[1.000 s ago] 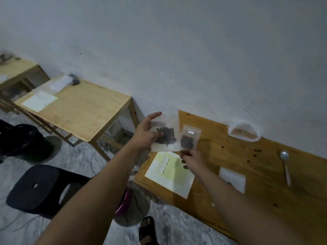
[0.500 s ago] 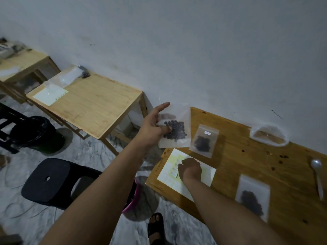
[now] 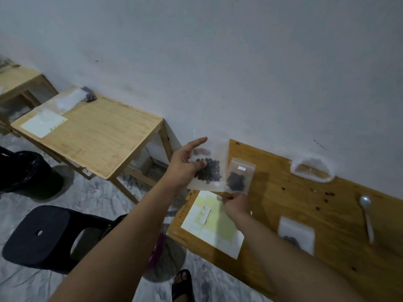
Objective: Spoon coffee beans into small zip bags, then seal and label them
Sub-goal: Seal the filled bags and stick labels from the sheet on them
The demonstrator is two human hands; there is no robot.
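The wooden table (image 3: 294,203) runs along the wall, beneath and to the right of both hands. A yellow-and-white label sheet (image 3: 218,234) lies at its left end, straight below the left hand's grip and partly under the right hand.

The left hand (image 3: 185,166) is raised over that end and pinches a clear zip bag (image 3: 218,153), thumb in front and fingers behind. The dark coffee beans (image 3: 209,173) sit in its lower half, just right of the thumb.

A smaller bag (image 3: 238,179) with beans and a white label on it lies just right of the held one, their edges overlapping in this view.

The right hand (image 3: 236,203) is just below this smaller bag with its fingers curled. Whether they hold anything cannot be told.

Right of the right hand lies a third bag (image 3: 296,232) with a few beans. Farther right is a white spoon (image 3: 367,216).

A few small white labels (image 3: 204,215) sit on the sheet, left of the right hand.
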